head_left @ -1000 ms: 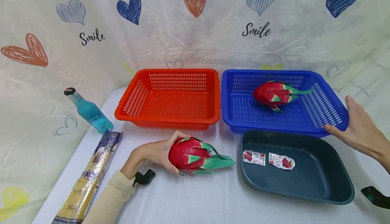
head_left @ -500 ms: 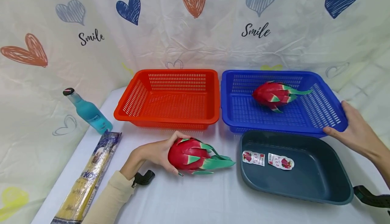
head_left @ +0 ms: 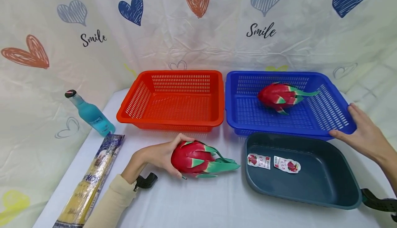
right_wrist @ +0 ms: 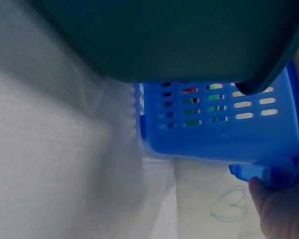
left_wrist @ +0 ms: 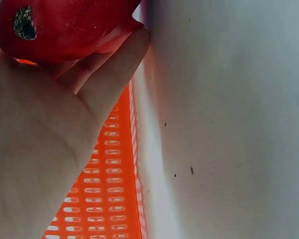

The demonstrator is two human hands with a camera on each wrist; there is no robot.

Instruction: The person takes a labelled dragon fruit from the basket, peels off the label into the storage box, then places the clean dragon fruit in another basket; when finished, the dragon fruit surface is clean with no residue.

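In the head view my left hand (head_left: 162,155) holds a red dragon fruit (head_left: 189,157) by its rounded end, thumb on the near side and fingers over the far side. The fruit lies on the white table with its green leaf tips pointing right. The left wrist view shows the dragon fruit's (left_wrist: 65,30) dark stem end close to the palm. My right hand (head_left: 367,135) grips the near right corner of a blue basket (head_left: 310,131), its thumb on the near rim. A second dragon fruit (head_left: 276,97) lies inside that basket. A fingertip touches the basket's blue (right_wrist: 249,172) side tab in the right wrist view.
A red basket (head_left: 173,121) stands left of the blue one. In front of the blue basket is a dark grey-green tub (head_left: 313,190) holding two dragon fruit labels (head_left: 286,165). A blue bottle (head_left: 94,116) and a pasta packet (head_left: 90,183) lie along the left edge.
My right hand has lowered slightly, and its fingers have come in against the blue basket's right rim. The left hand and its dragon fruit stay in place.
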